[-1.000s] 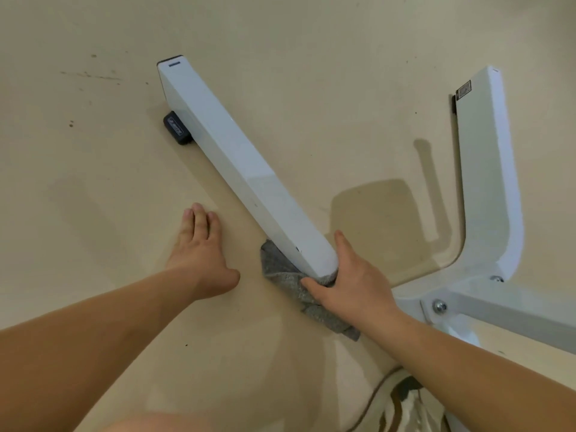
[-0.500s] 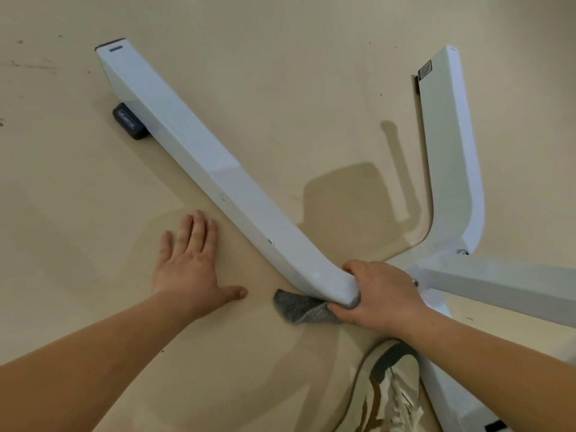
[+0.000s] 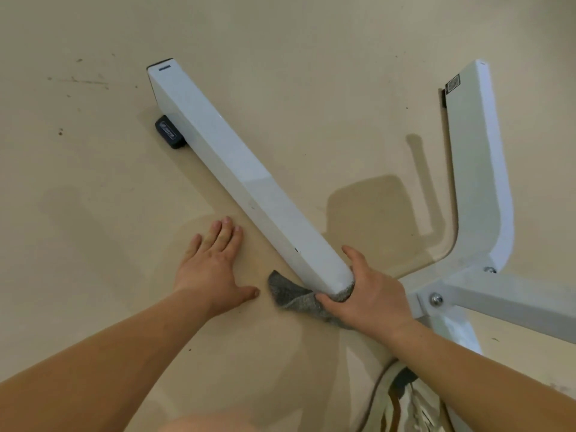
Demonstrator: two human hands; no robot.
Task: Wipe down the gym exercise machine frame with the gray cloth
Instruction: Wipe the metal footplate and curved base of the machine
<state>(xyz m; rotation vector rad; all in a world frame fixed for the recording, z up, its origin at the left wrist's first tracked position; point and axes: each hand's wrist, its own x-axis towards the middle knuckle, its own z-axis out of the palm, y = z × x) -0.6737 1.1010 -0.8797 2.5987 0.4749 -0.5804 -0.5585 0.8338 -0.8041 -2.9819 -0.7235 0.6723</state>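
Note:
The white metal frame of the exercise machine lies low on the beige floor. One long leg (image 3: 237, 169) runs from the upper left down to the centre. A second curved leg (image 3: 477, 169) stands at the right. My right hand (image 3: 371, 294) wraps the gray cloth (image 3: 290, 294) around the near end of the long leg, thumb on the far side. Part of the cloth hangs out to the left on the floor. My left hand (image 3: 215, 266) lies flat on the floor just left of that leg, fingers spread.
A black rubber foot (image 3: 170, 132) sticks out under the far end of the long leg. A bolted joint (image 3: 436, 299) links the legs to a crossbar running right. My shoe (image 3: 405, 397) shows at the bottom edge. The floor (image 3: 78, 198) stretches bare to the left.
The view shifted back so the frame sits more to the right and lower. My right hand with the cloth slid slightly up the long leg from its bend. My left hand stayed on the floor.

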